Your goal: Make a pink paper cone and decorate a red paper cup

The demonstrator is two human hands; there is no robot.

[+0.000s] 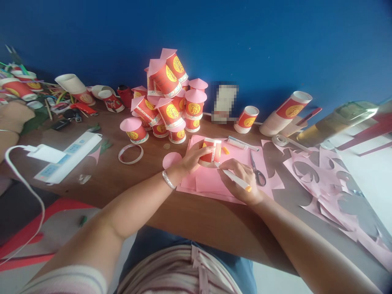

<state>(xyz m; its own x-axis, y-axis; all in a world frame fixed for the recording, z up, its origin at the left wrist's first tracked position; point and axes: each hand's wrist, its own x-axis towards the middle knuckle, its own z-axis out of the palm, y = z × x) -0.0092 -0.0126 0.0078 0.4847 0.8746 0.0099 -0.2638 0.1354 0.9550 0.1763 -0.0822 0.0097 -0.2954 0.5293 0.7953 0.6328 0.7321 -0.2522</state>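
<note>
Fingers (204, 151) on cup (210, 157) and pen (237, 179)

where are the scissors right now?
Head view, right of centre: the scissors lie on the pink paper, just to the right of the person's right hand.

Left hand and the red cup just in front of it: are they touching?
Touching. The head view shows the left hand gripping the red cup, a digit laid across its side.
</note>
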